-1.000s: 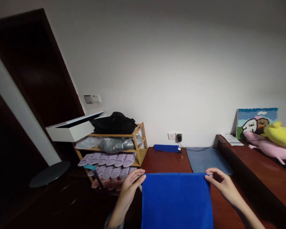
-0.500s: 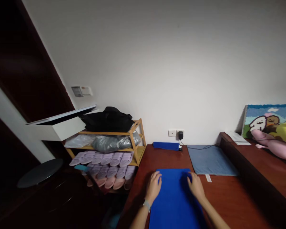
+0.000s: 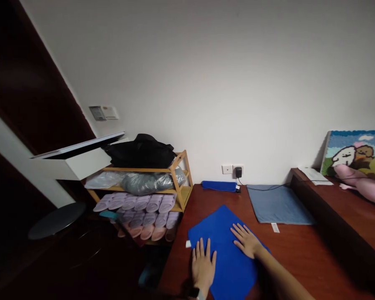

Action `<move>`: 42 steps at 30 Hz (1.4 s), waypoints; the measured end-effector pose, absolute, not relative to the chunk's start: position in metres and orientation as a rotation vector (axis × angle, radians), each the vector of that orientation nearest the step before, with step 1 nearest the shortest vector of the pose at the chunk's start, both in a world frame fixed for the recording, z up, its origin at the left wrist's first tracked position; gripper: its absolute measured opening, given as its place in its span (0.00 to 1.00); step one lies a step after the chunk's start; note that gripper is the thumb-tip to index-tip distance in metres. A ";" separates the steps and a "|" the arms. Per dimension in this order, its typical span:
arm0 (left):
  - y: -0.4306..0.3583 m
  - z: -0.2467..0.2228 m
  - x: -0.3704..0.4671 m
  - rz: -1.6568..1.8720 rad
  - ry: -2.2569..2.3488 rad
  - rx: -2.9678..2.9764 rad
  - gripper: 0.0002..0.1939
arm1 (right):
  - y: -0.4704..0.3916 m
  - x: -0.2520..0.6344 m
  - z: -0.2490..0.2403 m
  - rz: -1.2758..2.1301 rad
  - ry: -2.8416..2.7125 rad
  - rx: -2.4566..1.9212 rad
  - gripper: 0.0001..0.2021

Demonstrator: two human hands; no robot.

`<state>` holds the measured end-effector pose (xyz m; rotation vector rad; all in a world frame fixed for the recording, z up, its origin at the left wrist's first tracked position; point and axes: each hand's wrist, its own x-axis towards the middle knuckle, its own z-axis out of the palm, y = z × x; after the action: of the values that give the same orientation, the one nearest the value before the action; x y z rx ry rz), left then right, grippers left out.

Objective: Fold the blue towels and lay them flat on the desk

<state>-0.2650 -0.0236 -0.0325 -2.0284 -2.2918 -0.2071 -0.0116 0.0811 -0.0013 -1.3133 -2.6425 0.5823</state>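
Observation:
A bright blue cloth (image 3: 223, 233) lies turned at an angle on the reddish-brown desk (image 3: 296, 258), one corner pointing toward the wall. A small white tag (image 3: 188, 243) sticks out at its left corner. My left hand (image 3: 203, 266), with a watch at the wrist, rests flat on the cloth's left part, fingers spread. Farther up and to the right, my right hand (image 3: 245, 241) also lies flat on the cloth with its fingers apart. Neither hand grips anything. The cloth's near end runs toward the bottom edge of the view.
A grey-blue cloth (image 3: 278, 204) lies to the right, beside a raised ledge with a pink plush toy (image 3: 362, 183). By the wall sit a folded blue cloth (image 3: 219, 186) and a plugged-in black adapter (image 3: 238, 172). Left stands a wooden rack (image 3: 183, 200) with slippers and a black bag.
The blue cloth has turned from straight to angled, and its tag now shows at the left. My hands have moved from its far corners to lie flat on it, the left one nearer me.

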 end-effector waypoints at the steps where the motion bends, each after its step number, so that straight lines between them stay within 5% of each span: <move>1: -0.036 -0.037 -0.261 -0.168 -2.318 -1.988 0.32 | 0.089 -0.013 0.006 0.601 -2.694 -1.244 0.31; 12: -0.030 0.001 -0.259 -0.362 -1.919 -2.455 0.26 | -0.011 -0.022 -0.067 0.220 -2.082 -2.083 0.37; 21: -0.054 -0.040 -0.243 -0.320 -2.187 -2.301 0.32 | 0.042 0.006 -0.033 0.384 -2.280 -1.924 0.33; 42: -0.027 -0.016 -0.263 -0.213 -2.104 -2.444 0.33 | 0.078 -0.002 -0.033 0.421 -2.129 -2.064 0.36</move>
<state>-0.2627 -0.0267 -0.0155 -2.4444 -2.1041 -0.2128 -0.0022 0.0781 -0.0328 -2.0643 -2.1294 0.4212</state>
